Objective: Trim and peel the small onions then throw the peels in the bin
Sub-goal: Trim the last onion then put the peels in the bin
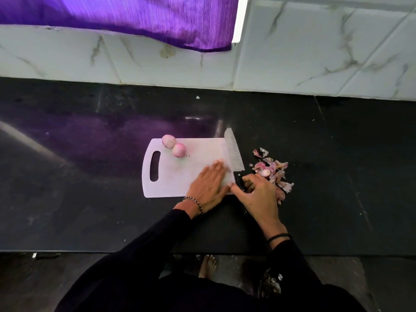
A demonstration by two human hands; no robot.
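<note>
While the black counter point(90, 176) bears a white cutting board point(180, 176), left hand point(208, 188) lies flat on it, fingers spread, right hand point(258, 197) grips the knife point(234, 152) handle, peels point(273, 174) heaped beside, two peeled onions point(174, 146) at the board's far corner.

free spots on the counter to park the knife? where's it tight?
Free: the dark counter left of the cutting board, and the strip between board and tiled wall. Also counter right of the peel pile. Tight: board's right edge, where the knife, left hand and right hand crowd together.
</note>
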